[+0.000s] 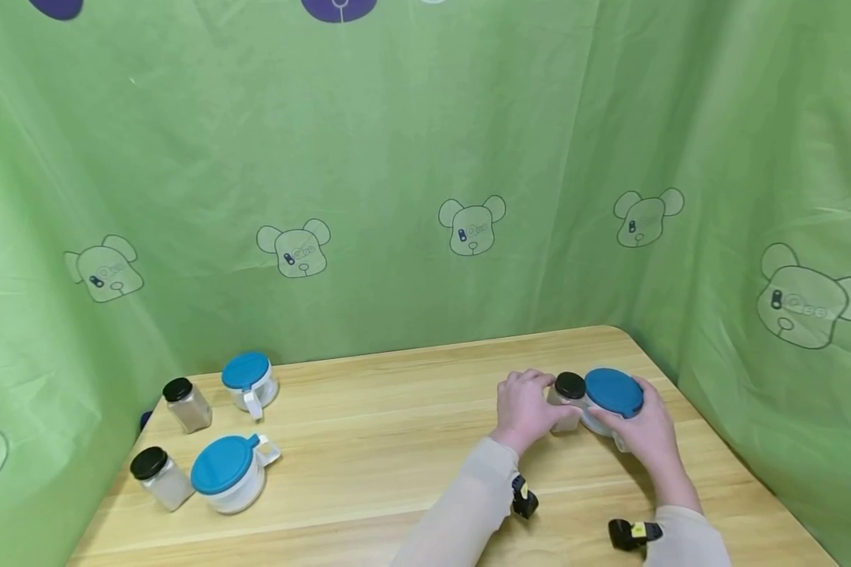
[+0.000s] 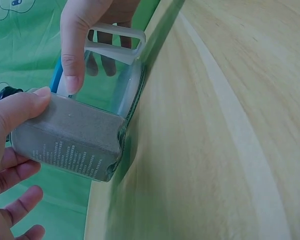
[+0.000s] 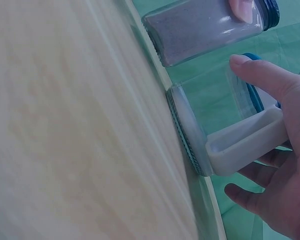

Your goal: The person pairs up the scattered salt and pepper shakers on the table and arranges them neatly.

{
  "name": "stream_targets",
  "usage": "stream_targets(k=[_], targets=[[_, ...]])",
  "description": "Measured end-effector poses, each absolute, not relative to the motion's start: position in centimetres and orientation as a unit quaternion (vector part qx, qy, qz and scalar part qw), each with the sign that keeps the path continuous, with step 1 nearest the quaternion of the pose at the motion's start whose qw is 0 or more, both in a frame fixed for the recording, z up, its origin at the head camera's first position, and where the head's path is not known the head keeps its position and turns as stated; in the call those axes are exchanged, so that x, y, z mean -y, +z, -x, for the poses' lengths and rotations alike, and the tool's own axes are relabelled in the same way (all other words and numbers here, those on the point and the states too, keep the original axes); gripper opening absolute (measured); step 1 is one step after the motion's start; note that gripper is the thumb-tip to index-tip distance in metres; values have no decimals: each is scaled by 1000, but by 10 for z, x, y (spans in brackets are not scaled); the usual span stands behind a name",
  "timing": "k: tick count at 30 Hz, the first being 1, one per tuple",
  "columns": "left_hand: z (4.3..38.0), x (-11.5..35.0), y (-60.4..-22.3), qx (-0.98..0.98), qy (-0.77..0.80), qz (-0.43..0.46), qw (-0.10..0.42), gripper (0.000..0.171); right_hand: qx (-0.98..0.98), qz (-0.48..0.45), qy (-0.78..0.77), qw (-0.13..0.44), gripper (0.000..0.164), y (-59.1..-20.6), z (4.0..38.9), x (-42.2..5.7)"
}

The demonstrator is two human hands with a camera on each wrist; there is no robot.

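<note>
My left hand point(image 1: 528, 405) pinches a glass spice jar point(image 2: 72, 132) between thumb and fingers. It has a black lid and greyish-brown powder inside. Whether its base touches the table, I cannot tell. Just to its right, my right hand point(image 1: 648, 433) grips a clear round seasoning pot point(image 1: 612, 391) with a blue lid, thumb and fingers spread around its upper part. The pot's white handle point(image 3: 250, 145) points toward me, under the right palm. In the right wrist view, the jar's powder-filled body point(image 3: 200, 30) is beside the pot, with a narrow gap between them.
On the left of the wooden table point(image 1: 369, 457) stand two more blue-lidded pots, one at the back point(image 1: 247, 372) and one nearer point(image 1: 227, 472). Beside them are two black-lidded jars, a back one point(image 1: 190, 407) and a front one point(image 1: 163, 480). Green curtain point(image 1: 397, 157) surrounds the table.
</note>
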State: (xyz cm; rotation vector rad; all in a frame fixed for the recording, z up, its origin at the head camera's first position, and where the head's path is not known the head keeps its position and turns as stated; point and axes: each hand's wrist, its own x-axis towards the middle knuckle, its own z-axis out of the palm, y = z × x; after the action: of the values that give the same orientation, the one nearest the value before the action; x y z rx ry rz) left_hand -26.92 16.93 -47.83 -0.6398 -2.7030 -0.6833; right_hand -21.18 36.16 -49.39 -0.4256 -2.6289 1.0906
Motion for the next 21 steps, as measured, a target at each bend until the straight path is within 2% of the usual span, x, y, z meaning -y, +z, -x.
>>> stream_targets(k=[21], targets=[[269,-172,-484,938,-243,213,123,62,909,147,368,130,111,-497,213,-364]])
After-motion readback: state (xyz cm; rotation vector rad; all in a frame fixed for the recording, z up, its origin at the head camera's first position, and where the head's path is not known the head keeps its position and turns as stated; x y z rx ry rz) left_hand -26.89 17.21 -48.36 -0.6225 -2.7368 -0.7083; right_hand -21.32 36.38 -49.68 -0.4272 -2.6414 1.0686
